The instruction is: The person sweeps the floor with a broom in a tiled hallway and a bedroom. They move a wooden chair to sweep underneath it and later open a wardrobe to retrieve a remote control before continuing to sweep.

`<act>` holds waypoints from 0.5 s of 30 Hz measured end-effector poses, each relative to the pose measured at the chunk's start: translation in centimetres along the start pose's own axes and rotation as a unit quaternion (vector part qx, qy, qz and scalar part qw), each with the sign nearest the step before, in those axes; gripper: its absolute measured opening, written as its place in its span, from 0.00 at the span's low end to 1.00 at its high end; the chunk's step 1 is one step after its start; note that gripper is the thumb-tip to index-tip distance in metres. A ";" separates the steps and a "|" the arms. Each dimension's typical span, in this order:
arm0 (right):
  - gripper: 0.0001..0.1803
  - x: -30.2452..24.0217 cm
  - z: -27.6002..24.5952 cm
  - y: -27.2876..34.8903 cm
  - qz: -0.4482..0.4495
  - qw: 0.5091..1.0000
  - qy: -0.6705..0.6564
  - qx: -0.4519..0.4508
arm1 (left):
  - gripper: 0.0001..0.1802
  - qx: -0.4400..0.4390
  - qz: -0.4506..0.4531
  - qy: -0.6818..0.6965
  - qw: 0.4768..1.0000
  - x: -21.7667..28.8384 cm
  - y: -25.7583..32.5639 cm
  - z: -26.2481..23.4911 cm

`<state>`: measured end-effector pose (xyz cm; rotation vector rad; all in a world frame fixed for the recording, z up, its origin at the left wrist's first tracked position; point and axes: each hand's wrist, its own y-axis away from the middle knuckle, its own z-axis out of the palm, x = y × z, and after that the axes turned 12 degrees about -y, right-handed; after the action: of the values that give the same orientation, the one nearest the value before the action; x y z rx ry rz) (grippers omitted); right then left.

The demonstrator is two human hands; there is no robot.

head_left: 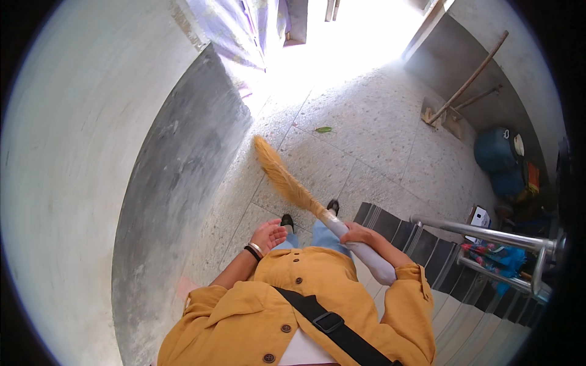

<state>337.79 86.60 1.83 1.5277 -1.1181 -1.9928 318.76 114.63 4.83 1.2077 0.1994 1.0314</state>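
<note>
A soft grass broom (284,179) slants across the middle of the view, its straw-coloured bristles pointing up and left above the speckled floor. My right hand (358,233) is closed around its pale grey handle, and the handle's thick end lies along my right forearm. My left hand (269,236), with a bangle and a dark band at the wrist, holds nothing; its fingers are apart, near my left leg. On the floor beyond the bristles lies a green leaf (323,129).
A grey-and-white wall (177,146) runs along the left, with a pale purple curtain (235,30) past it. At right are a long wooden stick (473,76), a blue drum (497,149), a metal tube frame (482,229) and a striped mat (390,227). Bright light fills the far doorway.
</note>
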 end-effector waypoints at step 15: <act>0.34 -8.8 -31.8 -7.3 0.040 0.954 0.176 0.240 | 0.18 0.043 0.025 0.052 0.997 9.0 -9.9 16.9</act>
<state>371.41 86.02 -1.20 1.9390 -1.5430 -1.3720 339.76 110.05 6.70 1.2429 0.2984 1.1413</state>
